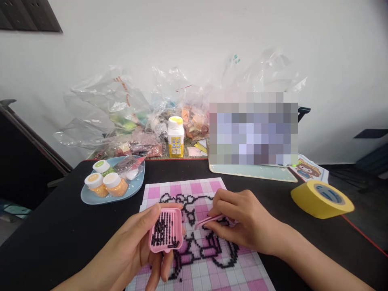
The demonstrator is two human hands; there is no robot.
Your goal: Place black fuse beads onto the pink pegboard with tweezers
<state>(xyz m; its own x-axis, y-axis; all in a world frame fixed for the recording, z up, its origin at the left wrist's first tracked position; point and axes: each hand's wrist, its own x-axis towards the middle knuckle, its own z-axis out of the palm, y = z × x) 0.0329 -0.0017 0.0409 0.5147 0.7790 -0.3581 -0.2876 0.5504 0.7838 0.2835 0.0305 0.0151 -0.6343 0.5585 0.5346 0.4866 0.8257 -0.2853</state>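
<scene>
Above the left part of the pegboard (236,277), the left hand (138,236) grips a pink tray (176,226), thumb at its left edge, grooves running near to far. Just right, the right hand (239,218) pinches pink tweezers (209,220) lying left-right, tips leftward; whether they grip anything, I cannot tell. Black tabletop (279,202) separates board from yellow tape (315,204).
</scene>
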